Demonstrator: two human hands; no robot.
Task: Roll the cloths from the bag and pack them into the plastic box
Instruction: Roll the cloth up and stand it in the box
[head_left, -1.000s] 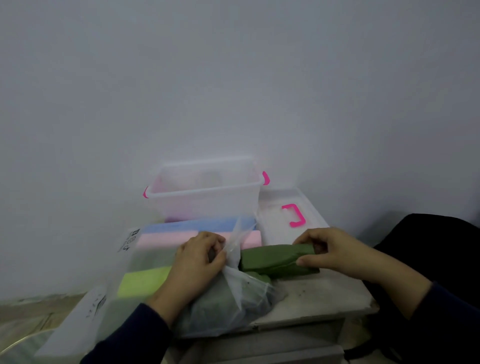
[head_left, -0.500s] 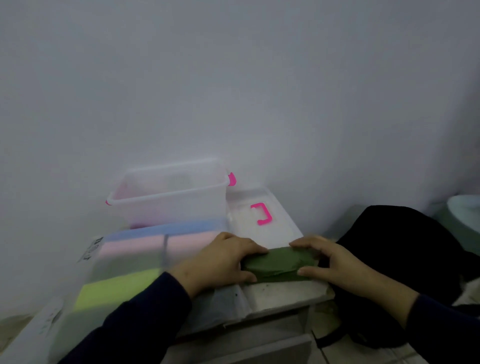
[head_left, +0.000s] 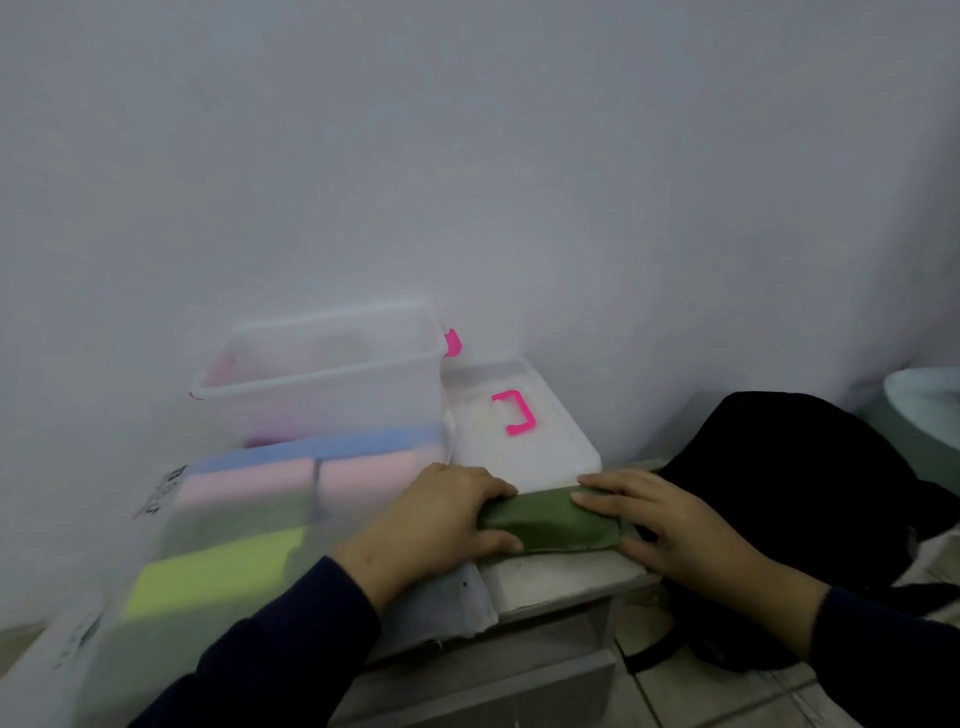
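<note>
Left hand (head_left: 441, 514) and right hand (head_left: 660, 519) each clasp end of green cloth (head_left: 550, 522), lying on surface (head_left: 566, 574) beside bag (head_left: 249, 525). Plastic box (head_left: 322, 379) behind.

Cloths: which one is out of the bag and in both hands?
The dark green cloth, gripped by the left hand and right hand; the blue, pink and lime ones are bagged.
</note>
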